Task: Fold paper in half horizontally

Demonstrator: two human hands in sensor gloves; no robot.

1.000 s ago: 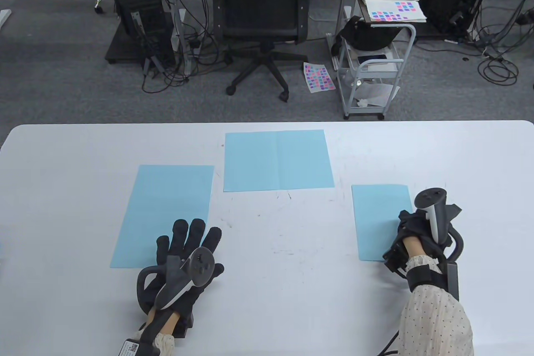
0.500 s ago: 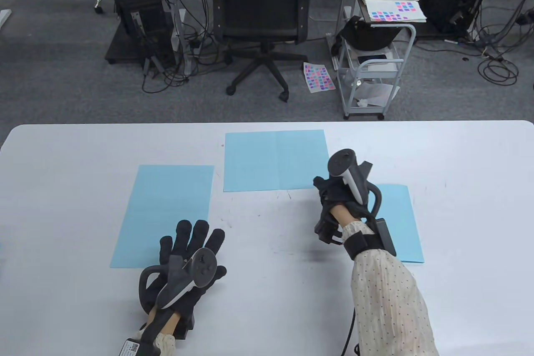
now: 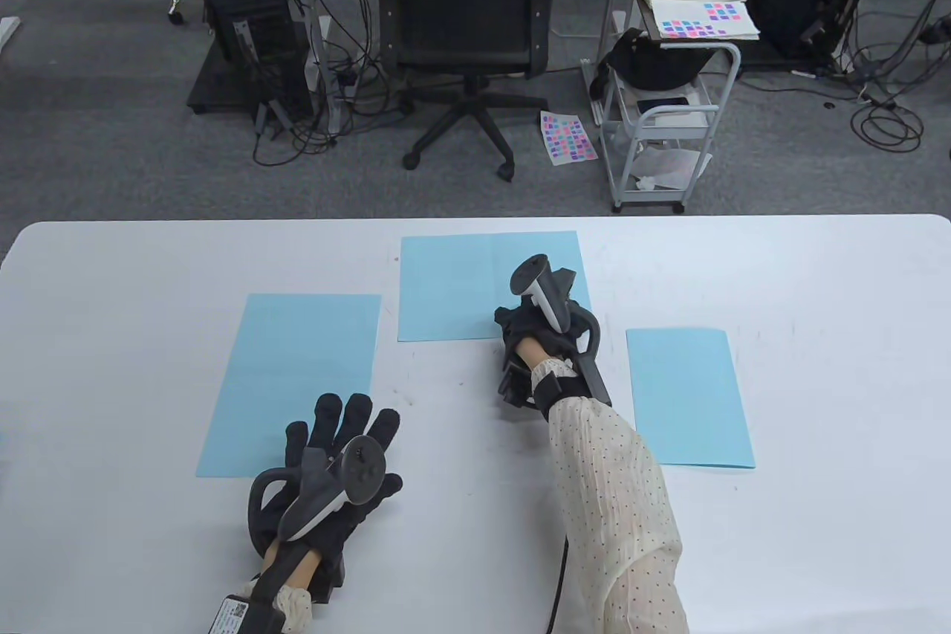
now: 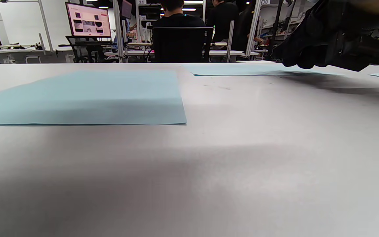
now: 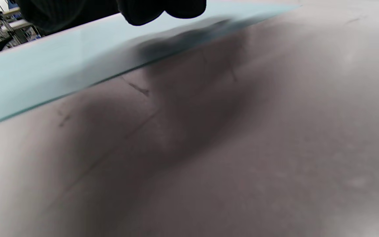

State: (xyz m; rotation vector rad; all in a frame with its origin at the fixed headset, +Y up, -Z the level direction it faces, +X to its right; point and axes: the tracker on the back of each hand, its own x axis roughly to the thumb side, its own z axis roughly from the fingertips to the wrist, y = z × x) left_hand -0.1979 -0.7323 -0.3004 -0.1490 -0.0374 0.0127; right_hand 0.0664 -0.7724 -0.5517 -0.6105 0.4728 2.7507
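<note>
Three light blue papers lie on the white table (image 3: 475,515). The centre sheet (image 3: 453,285) lies flat with a vertical crease. My right hand (image 3: 516,322) hovers at its near edge, right of the crease, fingers curled down. In the right wrist view its fingertips (image 5: 163,10) hang just above the sheet's edge (image 5: 44,69) and hold nothing. My left hand (image 3: 345,422) lies flat with fingers spread, its tips on the near right corner of the left sheet (image 3: 297,374). The left wrist view shows that sheet (image 4: 87,95) and my right hand (image 4: 327,49) beyond.
A narrower folded blue sheet (image 3: 687,396) lies at the right. Beyond the table's far edge stand an office chair (image 3: 464,32) and a small cart (image 3: 661,114) with papers on top.
My right hand left the folded sheet at the right and moved left and away to the near edge of the centre sheet. My left hand has stayed in place.
</note>
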